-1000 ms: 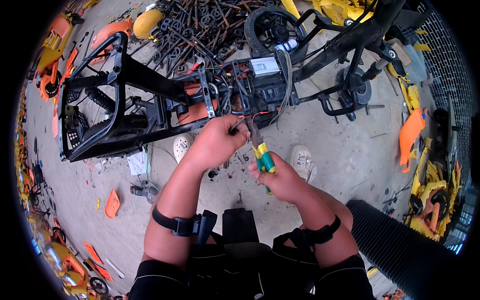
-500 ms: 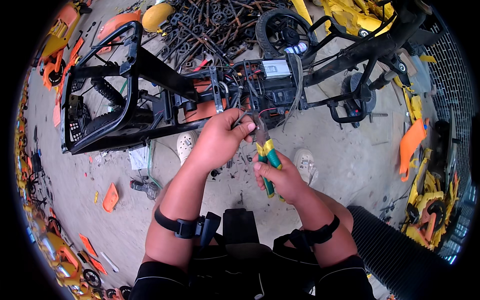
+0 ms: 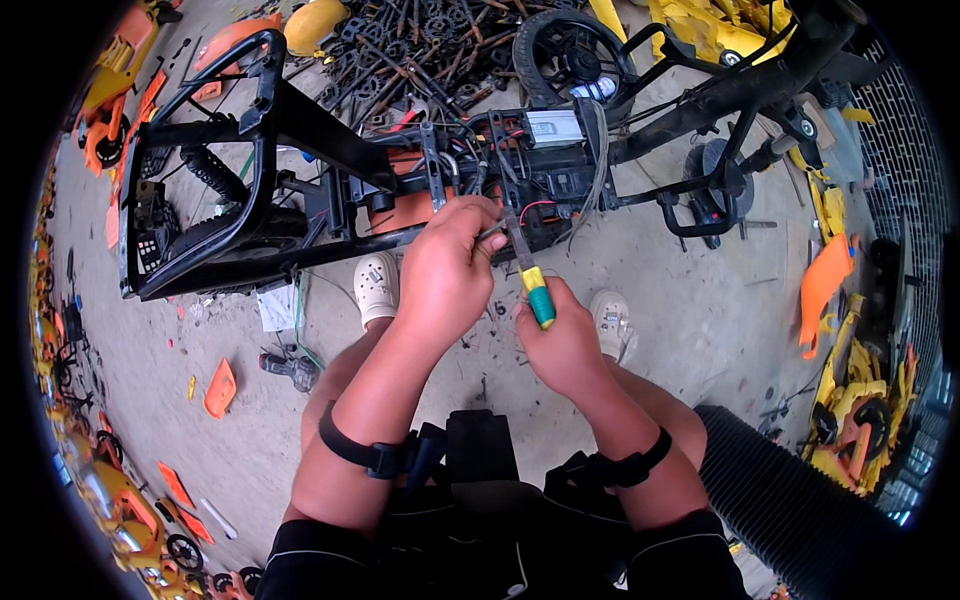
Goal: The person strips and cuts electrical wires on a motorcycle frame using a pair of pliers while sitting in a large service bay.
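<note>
The right hand [image 3: 565, 342] had its fingers wrapped around green-and-yellow-handled metal pliers [image 3: 534, 283], tip beyond them; the left hand [image 3: 452, 268] pinched a thin dark cable [image 3: 492, 229] just beside that tip.

A bike frame [image 3: 330, 145] is stretching from left to right, carrying a controller box [image 3: 554, 128]. Behind it, a wheel [image 3: 580, 62] is resting right of a scrap heap [image 3: 430, 60]; nearer, a power drill [image 3: 290, 370] is lying left.
</note>
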`<state>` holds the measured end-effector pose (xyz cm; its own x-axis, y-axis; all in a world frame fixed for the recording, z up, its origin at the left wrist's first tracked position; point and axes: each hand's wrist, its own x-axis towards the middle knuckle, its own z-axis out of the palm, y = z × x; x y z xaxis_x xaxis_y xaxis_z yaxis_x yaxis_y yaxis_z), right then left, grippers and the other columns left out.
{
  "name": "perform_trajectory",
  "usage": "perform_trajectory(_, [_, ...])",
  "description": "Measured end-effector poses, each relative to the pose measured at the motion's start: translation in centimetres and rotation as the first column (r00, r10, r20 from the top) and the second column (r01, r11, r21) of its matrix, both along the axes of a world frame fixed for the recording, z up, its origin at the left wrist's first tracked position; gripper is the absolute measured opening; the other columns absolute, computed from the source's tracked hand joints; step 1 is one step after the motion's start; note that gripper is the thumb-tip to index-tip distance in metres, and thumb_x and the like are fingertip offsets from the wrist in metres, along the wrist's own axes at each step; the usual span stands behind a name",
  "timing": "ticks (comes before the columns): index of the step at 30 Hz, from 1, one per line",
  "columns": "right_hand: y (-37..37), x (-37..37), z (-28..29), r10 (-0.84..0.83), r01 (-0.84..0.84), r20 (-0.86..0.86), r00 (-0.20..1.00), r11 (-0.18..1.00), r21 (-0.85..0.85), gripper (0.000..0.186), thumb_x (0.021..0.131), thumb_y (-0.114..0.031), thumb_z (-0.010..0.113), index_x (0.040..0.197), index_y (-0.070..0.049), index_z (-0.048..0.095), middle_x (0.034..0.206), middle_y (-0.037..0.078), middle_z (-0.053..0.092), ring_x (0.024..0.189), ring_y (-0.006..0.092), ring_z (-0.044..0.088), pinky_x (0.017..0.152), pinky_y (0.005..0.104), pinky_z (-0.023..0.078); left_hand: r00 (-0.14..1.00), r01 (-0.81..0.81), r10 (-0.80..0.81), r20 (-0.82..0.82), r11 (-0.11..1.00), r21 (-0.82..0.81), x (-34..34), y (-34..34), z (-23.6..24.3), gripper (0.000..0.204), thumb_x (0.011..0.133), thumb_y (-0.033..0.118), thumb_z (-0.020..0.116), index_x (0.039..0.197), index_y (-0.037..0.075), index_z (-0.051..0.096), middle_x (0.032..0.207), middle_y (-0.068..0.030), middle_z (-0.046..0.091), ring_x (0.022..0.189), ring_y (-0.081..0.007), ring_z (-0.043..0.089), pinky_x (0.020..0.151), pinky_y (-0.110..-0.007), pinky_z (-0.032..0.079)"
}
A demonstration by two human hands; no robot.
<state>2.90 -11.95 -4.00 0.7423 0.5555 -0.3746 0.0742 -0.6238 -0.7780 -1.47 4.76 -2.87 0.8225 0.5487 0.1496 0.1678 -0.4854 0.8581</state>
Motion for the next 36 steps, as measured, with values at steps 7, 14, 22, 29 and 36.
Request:
perform_trajectory(7, [-0.1,0.1,0.3,-0.137,0.221,-0.512,0.848,0.969,0.107,0.029,0.091,-0.015,0.062,0.117,-0.003,0.054,0.077,0.017,0.064,0.068,0.0322,0.066,0.064,0.0416,0.052,0.983,-0.168,0.168,0.070,0.986,-0.008,0.6,0.0,-1.2,0.011,0.082,-0.005,0.067,0.091,-0.002,0.061,0.097,-0.0155,0.065,0.093,-0.0348,0.063,0.079,-0.040,0.051])
perform_trajectory(14, [-3.1,4.2,1.7,-0.210,0.306,-0.575,0.791,0.949,0.073,0.024,0.092,-0.008,0.061,0.114,0.002,0.058,0.089,0.007,0.065,0.077,0.0153,0.063,0.065,0.0295,0.049,0.954,-0.104,0.033,-0.297,0.968,-0.227,-0.5,1.3,-1.0,0.021,0.093,0.019,0.067,0.094,-0.002,0.066,0.084,-0.0173,0.065,0.080,-0.0311,0.064,0.072,-0.040,0.048])
perform_trajectory(22, [-4.1,1.9,2.0,-0.056,0.162,-0.728,0.684,0.984,0.077,0.037,0.096,-0.022,0.060,0.127,-0.002,0.058,0.105,0.010,0.071,0.084,0.0155,0.066,0.055,0.0223,0.043,0.753,0.291,-0.388,-0.531,0.921,-0.261,-1.4,-0.5,-2.3,0.033,0.087,0.027,0.068,0.108,0.001,0.067,0.101,-0.0244,0.068,0.096,-0.0412,0.065,0.085,-0.045,0.051])
perform_trajectory(29, [-5.2,2.1,3.8,0.157,0.191,-0.923,0.352,0.953,0.235,0.039,0.097,-0.020,0.053,0.130,0.001,0.052,0.105,0.015,0.068,0.079,0.0213,0.069,0.045,0.0215,0.042,0.934,0.245,-0.357,-0.029,0.696,-0.675,0.4,-1.1,-1.9,0.045,0.091,0.001,0.060,0.136,-0.001,0.053,0.131,-0.0146,0.063,0.114,-0.0189,0.062,0.092,-0.032,0.049])
perform_trajectory(36, [-6.2,2.9,4.3,0.401,0.340,-0.890,0.217,0.823,0.454,0.036,0.099,-0.026,0.051,0.127,-0.002,0.053,0.099,0.013,0.066,0.076,0.0210,0.069,0.045,0.0208,0.039,0.915,0.123,-0.383,-0.126,0.563,-0.817,1.3,-1.6,1.4,0.022,0.099,0.019,0.062,0.113,0.003,0.069,0.082,0.0011,0.066,0.075,-0.0024,0.055,0.059,-0.020,0.041])
